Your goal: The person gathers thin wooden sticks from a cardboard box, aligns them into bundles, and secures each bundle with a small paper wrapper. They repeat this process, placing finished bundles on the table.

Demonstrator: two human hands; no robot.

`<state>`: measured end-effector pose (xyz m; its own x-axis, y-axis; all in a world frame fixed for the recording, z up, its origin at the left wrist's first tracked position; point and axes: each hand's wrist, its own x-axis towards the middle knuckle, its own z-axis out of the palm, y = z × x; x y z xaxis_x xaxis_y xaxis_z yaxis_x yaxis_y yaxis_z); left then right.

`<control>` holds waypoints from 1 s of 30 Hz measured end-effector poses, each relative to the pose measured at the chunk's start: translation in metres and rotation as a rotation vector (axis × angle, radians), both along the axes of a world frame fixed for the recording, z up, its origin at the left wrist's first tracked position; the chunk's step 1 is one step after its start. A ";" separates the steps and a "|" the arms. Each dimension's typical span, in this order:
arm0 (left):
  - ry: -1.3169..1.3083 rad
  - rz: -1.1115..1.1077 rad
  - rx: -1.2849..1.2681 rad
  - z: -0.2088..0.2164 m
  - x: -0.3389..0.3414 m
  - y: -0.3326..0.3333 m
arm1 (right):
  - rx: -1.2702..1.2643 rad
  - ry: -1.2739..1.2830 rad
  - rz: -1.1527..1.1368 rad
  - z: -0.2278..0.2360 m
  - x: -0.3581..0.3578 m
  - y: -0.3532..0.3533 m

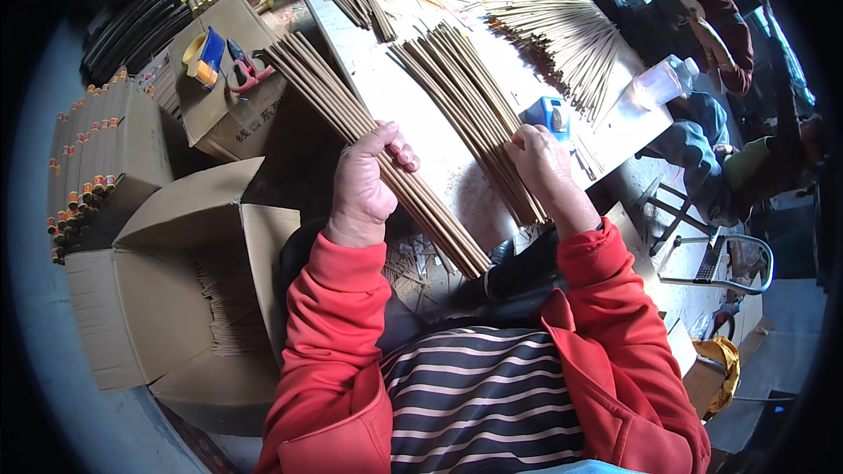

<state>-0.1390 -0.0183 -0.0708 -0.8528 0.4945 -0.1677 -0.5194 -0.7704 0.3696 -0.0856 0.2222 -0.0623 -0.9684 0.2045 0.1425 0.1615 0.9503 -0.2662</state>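
Observation:
My left hand (372, 177) is wrapped round a bundle of long thin brown sticks (325, 95), held slantwise above the near left edge of the table. On the white table (439, 158), a loose fan of similar brown sticks (461, 96) lies to the right of that bundle. At the right edge of this fan is my right hand (543, 162), with its fingers curled and pressed together. Whatever is in its fingers, if anything, is hidden. A blue tape dispenser (550, 114) stands just beyond my right hand.
Another spread of sticks (566, 39) and a clear bottle (663, 81) lie at the right. A co-worker (676, 17) sits beyond. An open carton (176, 246) with sticks inside stands left, below red-handled pliers (246, 70) on a box. Labelled bundles (83, 158) are stacked far left.

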 end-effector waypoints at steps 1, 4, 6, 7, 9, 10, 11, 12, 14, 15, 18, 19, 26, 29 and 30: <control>0.000 -0.021 0.009 -0.001 0.000 0.001 | 0.006 -0.053 -0.013 0.001 -0.001 0.000; -0.021 -0.033 -0.009 -0.003 -0.001 0.003 | 0.021 -0.165 -0.028 0.007 -0.005 -0.002; -0.021 -0.035 -0.008 -0.005 -0.001 0.005 | 0.031 -0.182 -0.014 0.010 -0.007 -0.004; -0.024 -0.035 -0.010 -0.007 -0.001 0.005 | 0.037 -0.171 -0.001 0.010 -0.008 -0.004; -0.032 -0.033 -0.018 -0.006 0.000 0.006 | 0.049 -0.147 0.021 0.009 -0.008 -0.004; -0.028 -0.027 -0.021 -0.006 0.000 0.007 | 0.054 -0.154 0.029 0.010 -0.009 -0.003; -0.026 -0.020 -0.025 -0.006 0.000 0.007 | 0.058 -0.162 0.037 0.011 -0.009 -0.004; -0.024 -0.013 -0.029 -0.006 0.001 0.008 | 0.062 -0.170 0.046 0.011 -0.010 -0.004; -0.021 -0.023 -0.019 -0.007 0.000 0.009 | 0.042 -0.248 0.020 0.015 -0.016 -0.003; -0.020 -0.028 -0.013 -0.007 -0.001 0.010 | 0.032 -0.287 0.006 0.016 -0.018 -0.003; -0.013 -0.039 -0.006 -0.010 -0.001 0.010 | 0.033 -0.253 0.034 0.017 -0.017 -0.001; -0.027 -0.043 -0.001 -0.010 -0.001 0.010 | 0.015 -0.262 0.026 0.016 -0.017 0.000; -0.041 -0.034 -0.030 -0.012 -0.002 0.012 | -0.078 -0.113 0.061 0.027 -0.002 -0.022; -0.055 -0.031 -0.029 -0.011 -0.001 0.013 | 0.020 -0.130 0.166 0.014 0.000 -0.024; -0.068 -0.031 -0.017 -0.011 0.000 0.014 | 0.041 -0.144 0.167 0.013 0.000 -0.025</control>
<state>-0.1395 -0.0044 -0.0814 -0.8239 0.5166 -0.2332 -0.5668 -0.7476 0.3461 -0.0854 0.1969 -0.0491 -0.9993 0.0368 0.0050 0.0349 0.9767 -0.2118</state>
